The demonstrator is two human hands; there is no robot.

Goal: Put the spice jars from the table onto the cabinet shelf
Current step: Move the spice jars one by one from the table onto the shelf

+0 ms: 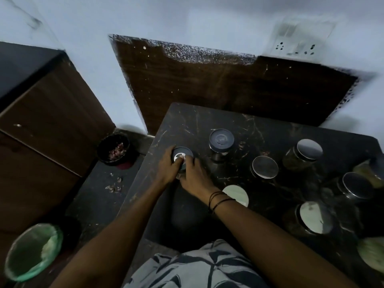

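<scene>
A small spice jar (182, 155) with a dark lid stands near the left edge of the dark marbled table (276, 129). My left hand (167, 168) wraps its left side and my right hand (196, 175) wraps its right side, both closed on it. Several other lidded jars stand to the right: one with a grey lid (221, 140), one with a round metal lid (265, 167), one with a pale lid (236, 195), and more at the far right (309, 149). The wooden cabinet (47, 125) stands to the left of the table.
A dark bowl (113, 149) with scraps sits on the floor between cabinet and table. A bin with a green liner (33, 251) stands at the lower left. A wooden board (218, 84) leans on the wall behind the table. A wall socket (295, 41) is above it.
</scene>
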